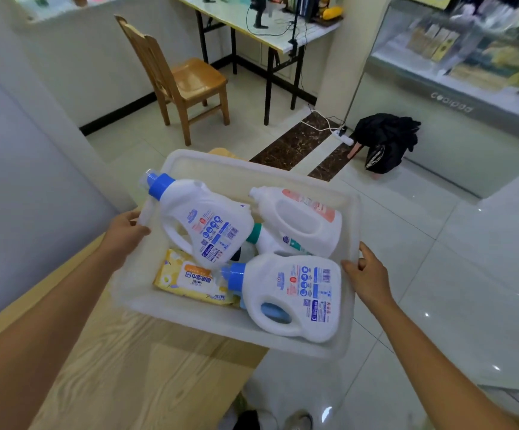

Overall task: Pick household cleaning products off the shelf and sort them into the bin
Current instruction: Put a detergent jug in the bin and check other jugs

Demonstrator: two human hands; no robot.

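A translucent white bin [221, 169] is tilted over the end of a wooden table, partly past its edge. My left hand [124, 234] grips the bin's left rim. My right hand [366, 274] grips its right rim. Inside lie a white detergent bottle with a blue cap [202, 218] at the left, a second blue-capped white bottle [292, 296] at the front right, a white bottle with a pink label [298, 218] at the back right, a smaller teal-collared bottle [264, 240] under it, and a yellow pack of wipes [189, 277].
The light wooden table [121, 367] fills the lower left. A wooden chair [183, 79] and a folding desk [261, 29] stand behind. A black bag [385, 141] and a power strip [343, 136] lie on the tiled floor by a glass display counter [456, 88] at the right.
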